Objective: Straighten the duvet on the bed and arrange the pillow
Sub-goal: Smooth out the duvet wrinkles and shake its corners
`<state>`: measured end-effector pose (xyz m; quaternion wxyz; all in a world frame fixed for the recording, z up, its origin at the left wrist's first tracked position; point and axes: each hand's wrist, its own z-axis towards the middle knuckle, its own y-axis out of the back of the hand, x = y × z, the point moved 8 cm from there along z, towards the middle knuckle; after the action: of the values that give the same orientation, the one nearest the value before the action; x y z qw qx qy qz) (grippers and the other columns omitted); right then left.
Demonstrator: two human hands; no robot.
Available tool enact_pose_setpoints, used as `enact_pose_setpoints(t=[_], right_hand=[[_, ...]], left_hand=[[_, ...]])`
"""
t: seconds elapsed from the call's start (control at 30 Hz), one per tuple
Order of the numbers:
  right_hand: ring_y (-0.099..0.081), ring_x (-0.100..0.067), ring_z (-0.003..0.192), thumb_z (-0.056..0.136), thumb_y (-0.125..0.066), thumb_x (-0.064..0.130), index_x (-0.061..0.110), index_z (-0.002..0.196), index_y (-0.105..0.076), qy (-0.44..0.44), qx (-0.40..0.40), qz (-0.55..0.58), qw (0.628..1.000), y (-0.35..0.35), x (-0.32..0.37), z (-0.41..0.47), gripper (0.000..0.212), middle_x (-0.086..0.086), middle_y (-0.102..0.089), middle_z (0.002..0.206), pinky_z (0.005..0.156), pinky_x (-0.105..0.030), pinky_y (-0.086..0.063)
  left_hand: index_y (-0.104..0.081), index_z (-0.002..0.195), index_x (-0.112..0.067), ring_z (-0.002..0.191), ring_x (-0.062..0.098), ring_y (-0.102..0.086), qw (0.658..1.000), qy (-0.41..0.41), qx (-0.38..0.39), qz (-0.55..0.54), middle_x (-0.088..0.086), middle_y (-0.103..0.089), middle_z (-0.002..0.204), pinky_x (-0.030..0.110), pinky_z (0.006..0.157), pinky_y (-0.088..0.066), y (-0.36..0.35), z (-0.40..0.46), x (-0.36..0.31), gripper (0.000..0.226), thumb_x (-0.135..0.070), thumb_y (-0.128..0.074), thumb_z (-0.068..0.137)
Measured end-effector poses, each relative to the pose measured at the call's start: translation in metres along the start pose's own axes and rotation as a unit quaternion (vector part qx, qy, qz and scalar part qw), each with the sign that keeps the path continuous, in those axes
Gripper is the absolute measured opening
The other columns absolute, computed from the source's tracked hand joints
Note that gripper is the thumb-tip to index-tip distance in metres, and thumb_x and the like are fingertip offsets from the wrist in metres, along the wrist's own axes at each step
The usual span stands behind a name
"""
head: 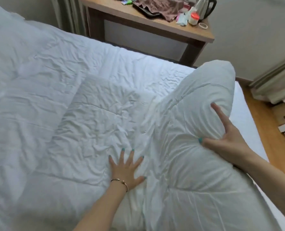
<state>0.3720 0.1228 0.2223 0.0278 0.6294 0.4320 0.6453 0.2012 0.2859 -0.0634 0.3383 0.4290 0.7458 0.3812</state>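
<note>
The white duvet [95, 104] lies wrinkled across the bed. My left hand [126, 169] rests flat on it near the middle, fingers spread wide. To the right a thick fold of the duvet [210, 90] stands raised above the bed. My right hand [228, 135] grips this fold from its right side, with the thumb dug into the fabric, the index finger stretched up along it and the other fingers hidden behind. A bulky white mass [8, 52] fills the far left; I cannot tell whether it is the pillow or more duvet.
A wooden desk [180, 32] stands behind the bed with a kettle [205, 7], a brown cloth [161, 7] and a jar [194, 18]. Bare mattress sheet [245, 119] shows at the right edge. Beyond it are wooden floor [265, 130], curtains [275, 84] and small boxes.
</note>
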Motion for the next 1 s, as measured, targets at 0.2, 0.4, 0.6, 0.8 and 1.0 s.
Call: enact_pose_setpoints(t=[0.2, 0.4, 0.6, 0.8, 1.0], right_hand=[[-0.025, 0.015, 0.126, 0.07, -0.066, -0.008, 0.031, 0.153, -0.019, 0.07, 0.137, -0.057, 0.986, -0.221, 0.158, 0.061, 0.103, 0.03, -0.029, 0.138, 0.09, 0.009, -0.017], [-0.06, -0.016, 0.089, 0.083, -0.061, 0.002, 0.042, 0.151, 0.012, -0.093, 0.287, 0.008, 0.953, -0.452, 0.133, 0.083, 0.107, -0.008, -0.059, 0.106, 0.079, -0.032, -0.048], [-0.06, -0.024, 0.072, 0.096, -0.04, 0.015, 0.029, 0.154, -0.005, -0.152, 0.396, 0.07, 0.903, -0.508, 0.09, 0.102, 0.07, -0.01, -0.059, 0.087, 0.075, -0.04, -0.051], [-0.058, -0.035, 0.112, 0.086, -0.058, 0.028, 0.035, 0.137, -0.048, 0.265, 0.068, -0.367, 0.889, -0.416, 0.122, 0.167, 0.052, -0.01, -0.056, 0.127, 0.101, -0.05, -0.041], [0.023, -0.033, 0.145, 0.065, -0.018, 0.096, 0.058, 0.143, 0.012, 0.145, 0.117, -0.569, 0.801, -0.428, 0.069, 0.245, 0.092, 0.005, 0.018, 0.161, 0.111, -0.067, 0.006]], left_hand=[[-0.03, 0.145, -0.042, 0.139, 0.029, -0.036, 0.998, 0.013, -0.04, -0.049, 0.002, -0.039, 0.152, 0.074, 0.097, -0.023, 0.035, -0.03, 0.159, 0.062, -0.055, -0.016, 0.086], [-0.019, 0.15, -0.043, 0.145, 0.021, -0.021, 0.953, 0.167, -0.116, -0.223, -0.006, -0.026, 0.157, 0.063, 0.109, -0.018, 0.064, -0.04, 0.347, 0.052, -0.049, -0.017, 0.099], [-0.014, 0.15, -0.043, 0.148, 0.019, 0.001, 0.904, 0.174, -0.138, -0.366, -0.008, -0.009, 0.161, 0.065, 0.111, -0.003, 0.116, -0.033, 0.314, 0.06, -0.063, -0.019, 0.094], [-0.012, 0.149, -0.05, 0.145, 0.042, -0.011, 0.931, 0.235, -0.117, -0.254, 0.011, -0.014, 0.16, 0.078, 0.098, -0.008, 0.054, -0.016, 0.287, 0.082, -0.087, -0.012, 0.076], [-0.02, 0.149, -0.042, 0.141, 0.044, -0.023, 0.924, 0.235, -0.123, -0.276, 0.017, -0.025, 0.156, 0.078, 0.098, -0.014, 0.018, 0.005, 0.305, 0.077, -0.076, -0.029, 0.081]])
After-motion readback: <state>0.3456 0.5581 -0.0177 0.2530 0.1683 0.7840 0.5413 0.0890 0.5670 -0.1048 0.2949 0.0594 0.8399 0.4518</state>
